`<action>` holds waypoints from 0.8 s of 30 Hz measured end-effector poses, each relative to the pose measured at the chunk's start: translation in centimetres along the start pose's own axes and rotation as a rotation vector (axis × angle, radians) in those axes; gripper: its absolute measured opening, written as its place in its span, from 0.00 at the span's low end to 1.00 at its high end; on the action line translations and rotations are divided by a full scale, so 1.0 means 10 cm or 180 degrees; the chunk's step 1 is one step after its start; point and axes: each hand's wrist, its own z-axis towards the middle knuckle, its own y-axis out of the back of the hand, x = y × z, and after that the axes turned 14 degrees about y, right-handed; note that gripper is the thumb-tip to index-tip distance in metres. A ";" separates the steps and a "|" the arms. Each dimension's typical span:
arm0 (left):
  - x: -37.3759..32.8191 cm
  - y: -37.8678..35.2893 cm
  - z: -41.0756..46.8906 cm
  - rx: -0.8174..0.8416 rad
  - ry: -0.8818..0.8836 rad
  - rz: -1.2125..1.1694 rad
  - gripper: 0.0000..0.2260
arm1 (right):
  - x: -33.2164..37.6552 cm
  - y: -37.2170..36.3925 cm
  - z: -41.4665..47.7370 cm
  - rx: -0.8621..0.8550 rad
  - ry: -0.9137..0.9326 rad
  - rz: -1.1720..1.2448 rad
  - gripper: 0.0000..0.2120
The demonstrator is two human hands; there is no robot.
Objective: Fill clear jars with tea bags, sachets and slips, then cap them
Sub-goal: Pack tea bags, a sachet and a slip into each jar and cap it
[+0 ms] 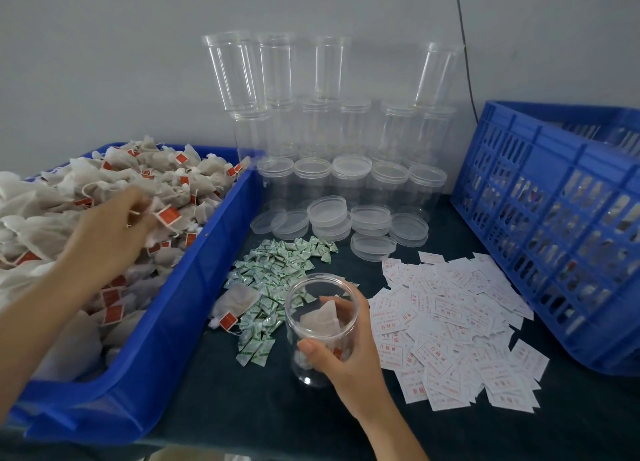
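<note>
Hidden or unclear: the fingertips of the left hand (pixel 114 232) are curled down into the heaped tea bags (pixel 104 190) and blurred, so it cannot be told whether they grip a bag. Both forearms are cut off at the lower edge. The print on the slips (pixel 450 322) is too small to read. The jar (pixel 320 322) is gripped by the right hand (pixel 346 349): the thumb presses its near wall and the fingers wrap its far side, seen through the clear plastic. It stands upright, long axis vertical and open mouth up, with a few tea bags inside. Whether its base touches the dark table (pixel 242 408) cannot be told. Left of the jar is the blue bin (pixel 194 287) holding the heap. The green sachets (pixel 277 273) lie just behind the jar and to its left, the slips to its right, and the lids (pixel 329 214) and stacked empty jars (pixel 322 131) lie behind it.
</note>
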 end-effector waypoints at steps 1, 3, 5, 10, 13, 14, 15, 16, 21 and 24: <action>-0.15 0.02 -0.05 0.0096 -0.0025 -0.0279 0.04 | 0.00 0.00 0.00 -0.0001 -0.0005 -0.0001 0.41; -0.48 0.06 -0.19 0.0485 -0.0138 -0.0868 0.04 | -0.01 0.00 0.00 -0.0007 0.0000 -0.0010 0.41; -0.80 0.06 -0.37 0.0936 -0.0256 -0.1168 0.06 | 0.00 0.00 0.00 -0.0020 0.0001 -0.0018 0.42; -1.22 -0.16 -0.65 0.1885 -0.0274 -0.1469 0.07 | 0.03 0.00 0.00 -0.0045 -0.0016 -0.0052 0.42; -1.22 -0.25 -0.67 0.2175 -0.0260 -0.1508 0.07 | 0.00 0.00 0.00 0.0002 -0.0045 -0.0003 0.43; -1.18 -0.26 -0.65 0.2142 -0.0193 -0.1498 0.06 | -0.01 0.00 -0.01 0.0006 -0.0054 0.0009 0.43; -1.12 -0.25 -0.60 0.2047 -0.0115 -0.1447 0.05 | -0.01 0.00 -0.01 -0.0002 -0.0059 0.0001 0.43; -1.05 -0.23 -0.55 0.1874 -0.0049 -0.1312 0.05 | 0.00 0.00 -0.01 -0.0014 -0.0061 -0.0019 0.43; -0.52 -0.14 -0.28 0.0830 0.0131 0.0203 0.10 | 0.02 -0.01 0.00 -0.0022 0.0018 -0.0064 0.40; -0.34 -0.08 -0.15 0.1029 0.0526 0.0518 0.06 | 0.01 0.00 0.00 -0.0014 0.0023 -0.0063 0.40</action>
